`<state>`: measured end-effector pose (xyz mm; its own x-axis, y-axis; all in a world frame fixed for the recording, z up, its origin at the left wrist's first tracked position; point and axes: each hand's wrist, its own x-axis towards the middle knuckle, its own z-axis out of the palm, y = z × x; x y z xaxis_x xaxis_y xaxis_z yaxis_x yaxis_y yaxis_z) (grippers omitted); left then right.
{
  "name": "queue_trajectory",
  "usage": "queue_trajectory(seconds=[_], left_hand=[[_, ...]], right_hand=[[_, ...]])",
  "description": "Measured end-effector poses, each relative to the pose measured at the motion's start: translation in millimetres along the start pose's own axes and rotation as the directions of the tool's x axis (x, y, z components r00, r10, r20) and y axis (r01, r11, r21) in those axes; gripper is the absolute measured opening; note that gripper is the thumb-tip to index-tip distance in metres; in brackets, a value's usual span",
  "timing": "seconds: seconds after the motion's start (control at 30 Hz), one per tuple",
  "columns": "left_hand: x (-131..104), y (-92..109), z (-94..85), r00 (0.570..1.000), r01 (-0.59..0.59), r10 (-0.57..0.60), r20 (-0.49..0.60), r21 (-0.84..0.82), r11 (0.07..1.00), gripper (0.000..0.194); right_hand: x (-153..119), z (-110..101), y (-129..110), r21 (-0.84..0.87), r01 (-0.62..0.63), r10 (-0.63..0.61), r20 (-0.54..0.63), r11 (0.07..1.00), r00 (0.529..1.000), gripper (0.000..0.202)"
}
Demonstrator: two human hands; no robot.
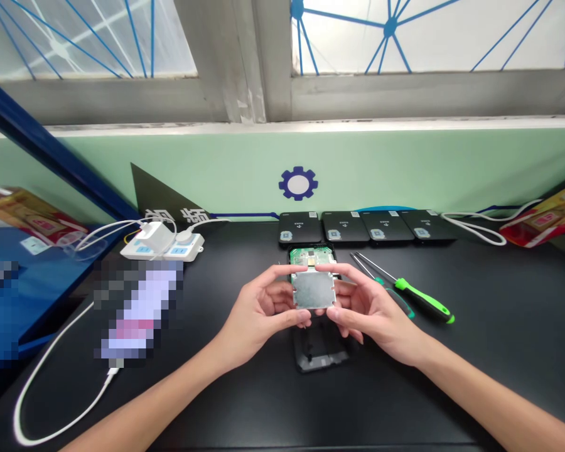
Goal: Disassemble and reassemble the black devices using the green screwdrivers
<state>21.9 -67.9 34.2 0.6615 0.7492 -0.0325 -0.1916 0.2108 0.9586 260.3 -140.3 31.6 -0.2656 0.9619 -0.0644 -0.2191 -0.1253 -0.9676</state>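
Observation:
Between my two hands is a flat, silvery metal plate (314, 290) with notched side edges, held upright by its left and right ends. My left hand (270, 298) pinches its left side, thumb at the lower corner and index finger along the top. On the right side, my right hand (365, 301) grips it the same way. Behind the plate a green circuit board (306, 255) sits in a black housing, partly hidden. Below my hands lies a black plastic cover (317, 361), its upper part covered by my fingers.
Several black boxes (346, 226) line the back of the table. Two screwdrivers, one with a green-and-black handle (426, 300), lie to the right. At left are a white power strip (191, 246), a blurred phone (141, 314) and its looping white cable (21, 395).

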Motion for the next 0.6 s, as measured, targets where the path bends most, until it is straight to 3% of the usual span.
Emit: queue_trajectory(seconds=[0.23, 0.4, 0.6], left_hand=[[0.6, 1.2, 1.7, 1.000, -0.016, 0.016, 0.005, -0.003, 1.000, 0.061], [0.3, -0.1, 0.8, 1.000, -0.016, 0.016, 0.005, 0.037, 0.999, 0.059], [-5.1, -3.2, -0.7, 0.999, -0.049, 0.047, 0.012, 0.215, 0.975, 0.058]], right_hand=[[-2.7, -2.1, 1.3, -0.066, 0.014, -0.013, 0.011, 0.998, 1.000, 0.067], [-4.5, -1.2, 3.8, -0.220, 0.071, -0.077, -0.018, 0.973, 0.997, 0.060], [-7.4, -0.7, 4.8, -0.545, 0.218, -0.280, -0.031, 0.809, 0.960, 0.051]])
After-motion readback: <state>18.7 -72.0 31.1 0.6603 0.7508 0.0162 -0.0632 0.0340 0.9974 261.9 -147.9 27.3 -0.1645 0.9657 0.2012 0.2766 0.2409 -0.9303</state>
